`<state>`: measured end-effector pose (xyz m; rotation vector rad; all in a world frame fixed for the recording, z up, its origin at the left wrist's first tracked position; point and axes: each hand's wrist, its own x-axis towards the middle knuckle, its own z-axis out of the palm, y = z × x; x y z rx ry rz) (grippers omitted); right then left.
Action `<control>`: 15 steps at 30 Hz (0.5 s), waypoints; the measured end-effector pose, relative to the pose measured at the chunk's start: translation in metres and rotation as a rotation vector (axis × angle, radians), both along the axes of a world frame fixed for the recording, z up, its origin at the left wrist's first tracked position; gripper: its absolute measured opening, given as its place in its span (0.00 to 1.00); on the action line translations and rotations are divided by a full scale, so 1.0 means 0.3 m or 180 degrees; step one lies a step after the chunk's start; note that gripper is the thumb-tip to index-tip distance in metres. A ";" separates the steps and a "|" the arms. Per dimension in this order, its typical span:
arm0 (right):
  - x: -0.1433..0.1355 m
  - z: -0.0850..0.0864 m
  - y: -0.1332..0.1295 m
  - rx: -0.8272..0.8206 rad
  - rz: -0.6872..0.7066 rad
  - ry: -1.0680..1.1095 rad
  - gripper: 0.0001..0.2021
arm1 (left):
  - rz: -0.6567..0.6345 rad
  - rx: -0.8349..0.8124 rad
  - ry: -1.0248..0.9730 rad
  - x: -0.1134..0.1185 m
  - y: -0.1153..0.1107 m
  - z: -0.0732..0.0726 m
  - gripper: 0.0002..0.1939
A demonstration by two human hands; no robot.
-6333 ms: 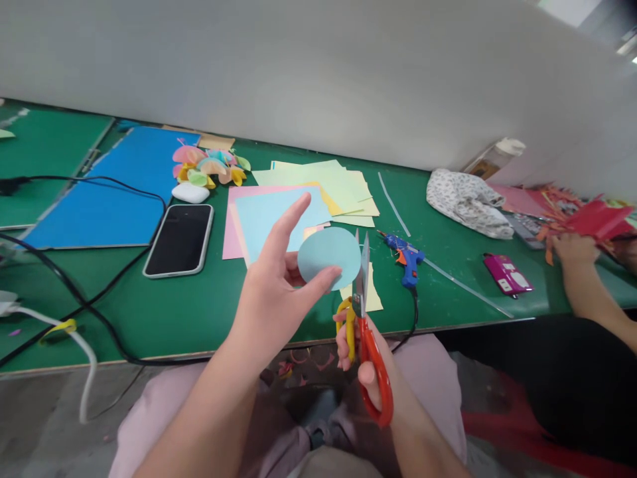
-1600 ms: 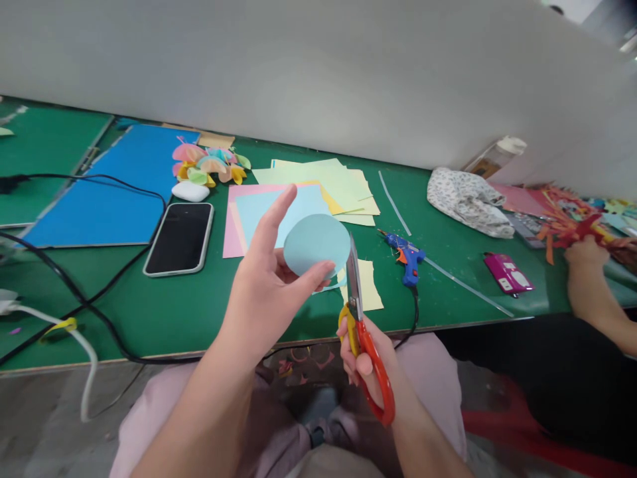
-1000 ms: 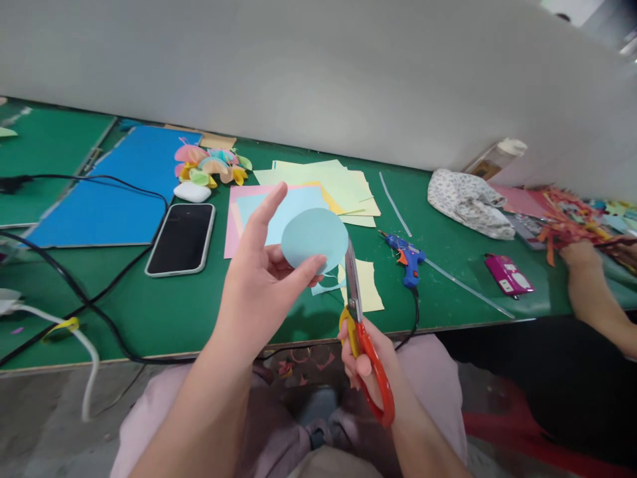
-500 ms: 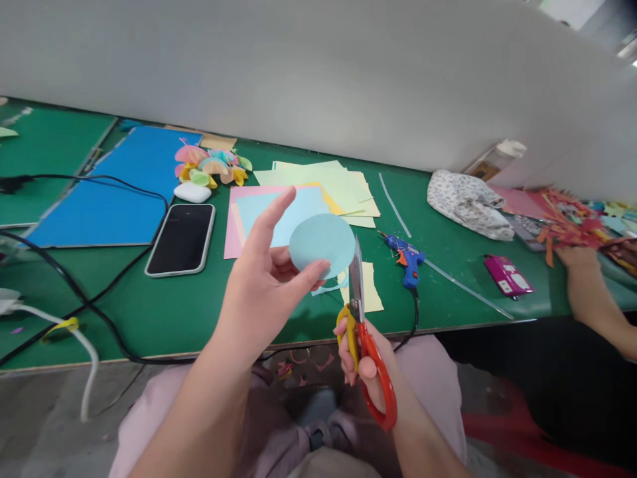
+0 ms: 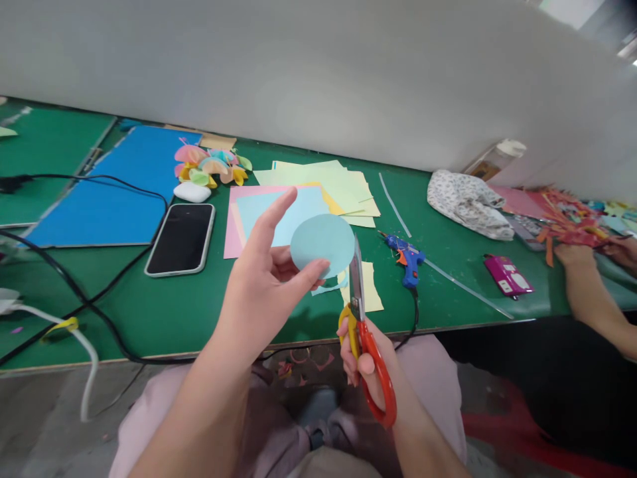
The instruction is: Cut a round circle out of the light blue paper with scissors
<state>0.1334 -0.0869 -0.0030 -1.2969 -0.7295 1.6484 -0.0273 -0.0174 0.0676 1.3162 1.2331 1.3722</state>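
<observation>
A light-blue paper circle (image 5: 323, 242) is pinched by its lower left edge between the thumb and fingers of my left hand (image 5: 269, 285), whose index finger points up and away. My right hand (image 5: 371, 365) grips scissors (image 5: 358, 299) with one red and one yellow handle. Their blades point up beside the circle's right edge and look nearly closed; I cannot tell whether they touch the paper. Behind the circle lie a light-blue paper scrap (image 5: 331, 287) and a torn pale-yellow piece (image 5: 371, 289). Pink and blue sheets (image 5: 233, 232) lie beyond my left hand.
To the right sit a blue glue gun (image 5: 409, 262), glue sticks (image 5: 468, 289), a purple packet (image 5: 507, 275) and a patterned cloth (image 5: 468, 202). At left are a phone (image 5: 182, 239), black cables (image 5: 74, 285) and paper flowers (image 5: 212, 166). Another person's hands (image 5: 580, 265) work at far right.
Both my hands and the paper circle have hardly moved; the scissors have shifted very slightly. At far right, more of the other person's second hand shows.
</observation>
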 end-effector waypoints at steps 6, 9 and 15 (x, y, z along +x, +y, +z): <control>0.001 0.007 0.002 -0.0315 -0.0116 0.0192 0.39 | 0.0043 0.0001 -0.0071 -0.004 0.005 0.001 0.43; 0.003 0.003 0.001 -0.0282 -0.0056 0.0172 0.39 | 0.0099 0.0000 0.0012 -0.004 0.005 0.005 0.43; 0.012 -0.008 -0.010 -0.0149 0.0034 0.0103 0.39 | 0.0206 0.0018 -0.0056 -0.009 0.008 0.009 0.42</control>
